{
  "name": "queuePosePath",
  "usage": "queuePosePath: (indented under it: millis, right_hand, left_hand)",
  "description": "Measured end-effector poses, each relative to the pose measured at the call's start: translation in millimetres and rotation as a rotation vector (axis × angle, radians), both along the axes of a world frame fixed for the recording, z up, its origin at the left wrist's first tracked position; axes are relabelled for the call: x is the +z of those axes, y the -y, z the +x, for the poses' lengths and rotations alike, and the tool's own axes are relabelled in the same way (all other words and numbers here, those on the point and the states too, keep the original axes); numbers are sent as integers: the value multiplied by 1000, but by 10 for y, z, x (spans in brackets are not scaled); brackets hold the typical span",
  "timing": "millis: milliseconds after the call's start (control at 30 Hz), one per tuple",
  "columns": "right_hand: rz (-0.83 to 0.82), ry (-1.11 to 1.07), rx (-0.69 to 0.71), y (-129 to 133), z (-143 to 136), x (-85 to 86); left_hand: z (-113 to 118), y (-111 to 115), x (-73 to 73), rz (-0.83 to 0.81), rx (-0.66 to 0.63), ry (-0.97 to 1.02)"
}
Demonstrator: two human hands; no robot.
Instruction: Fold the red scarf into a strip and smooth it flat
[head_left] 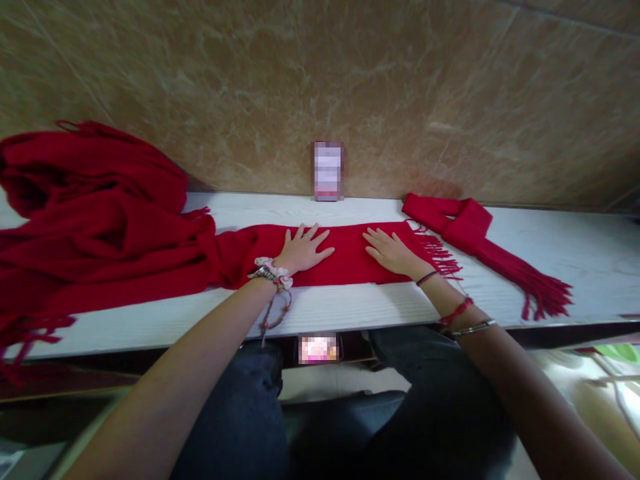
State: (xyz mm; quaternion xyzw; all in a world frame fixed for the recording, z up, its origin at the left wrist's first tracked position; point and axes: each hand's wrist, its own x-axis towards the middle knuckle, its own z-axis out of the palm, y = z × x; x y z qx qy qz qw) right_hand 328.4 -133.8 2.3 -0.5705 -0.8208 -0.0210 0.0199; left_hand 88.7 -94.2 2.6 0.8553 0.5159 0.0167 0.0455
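A red fringed scarf (345, 257) lies flat across the white tabletop, its tasselled end at the right. My left hand (303, 250) rests palm down on its middle, fingers spread. Closer to the tasselled end, my right hand (390, 252) also presses flat on the cloth, fingers outstretched. Neither hand grips anything. Leftward the flat cloth runs up to a big heap of red scarves (115, 200); where one piece ends and another begins is hidden in the folds. To the right lies a narrow folded red scarf (465, 230), bent at its top, with its tassels toward the front.
A phone (328, 171) with a blurred screen leans upright against the brown marbled wall (280, 87) behind the white tabletop (565, 247). Another blurred lit screen (319, 348) shows below the table's front edge, between my legs. Green and pale items (620, 353) are at the lower right.
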Motion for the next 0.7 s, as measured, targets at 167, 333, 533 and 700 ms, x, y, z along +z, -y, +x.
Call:
queuePosePath:
  millis: [167, 333, 533, 700]
  right_hand:
    - [51, 12, -152, -34, 472, -80]
    - [146, 35, -185, -25, 436, -3]
    - [156, -51, 5, -5, -103, 143]
    - [52, 4, 18, -22, -271, 55]
  left_hand:
    - [-4, 7, 8, -8, -6, 9]
    - [-5, 32, 22, 16, -8, 16]
    - [-46, 70, 36, 90, 10, 26]
    - [-78, 68, 18, 2, 39, 2]
